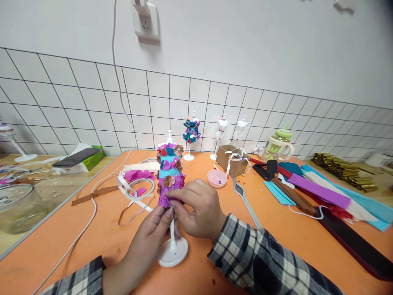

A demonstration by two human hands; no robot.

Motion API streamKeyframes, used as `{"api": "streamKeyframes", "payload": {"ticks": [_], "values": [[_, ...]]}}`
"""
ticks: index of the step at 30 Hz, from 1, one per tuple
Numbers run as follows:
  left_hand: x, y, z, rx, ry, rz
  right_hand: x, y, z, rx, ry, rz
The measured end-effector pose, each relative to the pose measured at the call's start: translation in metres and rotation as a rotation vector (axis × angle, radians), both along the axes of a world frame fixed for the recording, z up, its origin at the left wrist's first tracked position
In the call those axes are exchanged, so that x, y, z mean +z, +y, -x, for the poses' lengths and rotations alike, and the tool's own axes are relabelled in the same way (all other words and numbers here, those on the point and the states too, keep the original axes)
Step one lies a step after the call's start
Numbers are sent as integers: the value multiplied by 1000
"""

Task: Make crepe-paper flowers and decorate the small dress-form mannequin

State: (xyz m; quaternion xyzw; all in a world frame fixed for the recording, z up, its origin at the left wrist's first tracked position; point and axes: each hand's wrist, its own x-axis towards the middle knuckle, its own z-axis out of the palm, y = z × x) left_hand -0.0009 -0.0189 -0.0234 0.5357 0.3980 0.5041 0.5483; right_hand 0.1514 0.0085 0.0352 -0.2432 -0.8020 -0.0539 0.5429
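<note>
A miniature dress-form mannequin (169,137) stands upright in front of me on a white round base (173,253). It wears a crepe-paper dress (167,166) in blue and purple bands, with brown, red and teal paper flowers. At the hem, my left hand (150,231) is closed, thumb and fingers pinching the lower edge near the pole. From the right, my right hand (201,209) has its thumb and index finger pressed on the purple paper just above. The fingertips partly hide the hem.
Behind are a flower-covered mannequin (192,130), two bare-looking mannequins, a cardboard box (231,159) and a pink bowl (217,179). Tape rolls (141,189) and a cable (92,217) lie left. Crepe-paper strips (319,190), a phone-like black stand (270,169) and a drink bottle (281,145) are right.
</note>
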Motion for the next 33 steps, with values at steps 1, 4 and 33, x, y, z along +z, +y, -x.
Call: {"api": "streamKeyframes", "payload": {"ticks": [1, 4, 33], "values": [[-1, 0, 0, -2, -16, 9, 1, -2, 0, 1, 25, 16], [-3, 1, 0, -25, -35, 16, 1, -4, -1, 5, 73, 1], [3, 7, 12, 205, -40, 27, -35, -2, -74, -205, 67, 267]]}}
